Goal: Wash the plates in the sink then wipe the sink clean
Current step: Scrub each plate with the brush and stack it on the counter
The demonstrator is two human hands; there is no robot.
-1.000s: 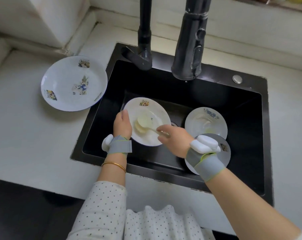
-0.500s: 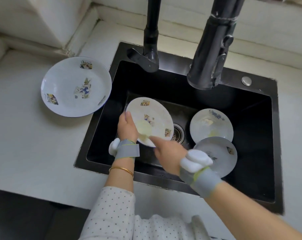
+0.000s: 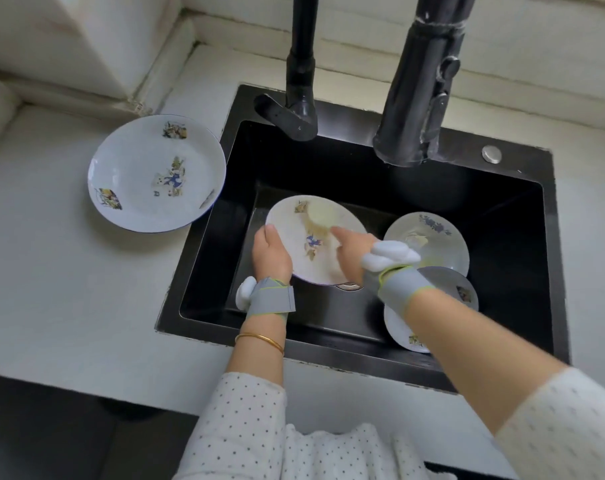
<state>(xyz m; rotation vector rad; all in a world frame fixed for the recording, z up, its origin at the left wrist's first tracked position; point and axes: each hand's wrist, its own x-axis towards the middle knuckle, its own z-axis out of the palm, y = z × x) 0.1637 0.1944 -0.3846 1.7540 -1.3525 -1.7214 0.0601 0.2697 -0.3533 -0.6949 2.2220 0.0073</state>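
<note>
In the black sink (image 3: 502,244) I hold a white patterned plate (image 3: 294,247) tilted above the drain. My left hand (image 3: 270,254) grips its left rim. My right hand (image 3: 349,252) reaches over the plate and holds a pale yellowish sponge (image 3: 323,214) against its upper part. Yellowish smears show on the plate's face. Two more white plates lie at the sink's right: one with a blue pattern (image 3: 439,244) and one lower (image 3: 398,327), partly hidden by my right forearm.
A large white patterned plate (image 3: 138,174) sits on the white counter left of the sink. A black pull-down faucet head (image 3: 419,98) hangs over the sink's back, beside a black faucet post (image 3: 301,81). A round metal button (image 3: 491,154) is on the sink's back-right rim.
My right hand has moved the sponge from the plate's lower part up to its upper part. The left hand keeps its grip on the rim. The camera has shifted closer.
</note>
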